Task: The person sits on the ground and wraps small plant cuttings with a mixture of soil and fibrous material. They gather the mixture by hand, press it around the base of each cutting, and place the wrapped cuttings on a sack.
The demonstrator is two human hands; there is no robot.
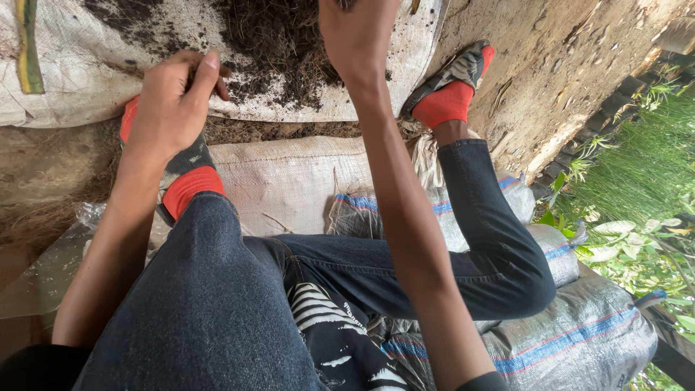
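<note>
A seated person's left hand (174,98), at about ten o'clock in the view, is curled with thumb and fingertips pinched together at the near edge of a heap of dark soil and roots (271,43); whether it grips a clump cannot be told. The right hand (356,32), at twelve o'clock, reaches into the same heap with its fingers cut off by the top of the frame, so its grasp cannot be told either. The soil lies at twelve o'clock on a white woven sack (87,80) spread flat on the ground, and a green-yellow leaf strip (27,43) rests on that sack at eleven o'clock. Just under the left hand sits the left foot in a red sock and sandal (184,185); the right foot (449,90), dressed alike, is planted at one o'clock beside the sack's edge. Knees in dark jeans (217,304) fill the lower frame and hide much of the ground. The person sits on filled sacks with blue and red stripes (579,340), at four o'clock. A clear plastic sheet (51,268) lies at eight o'clock; green plants (637,217) crowd three o'clock.
</note>
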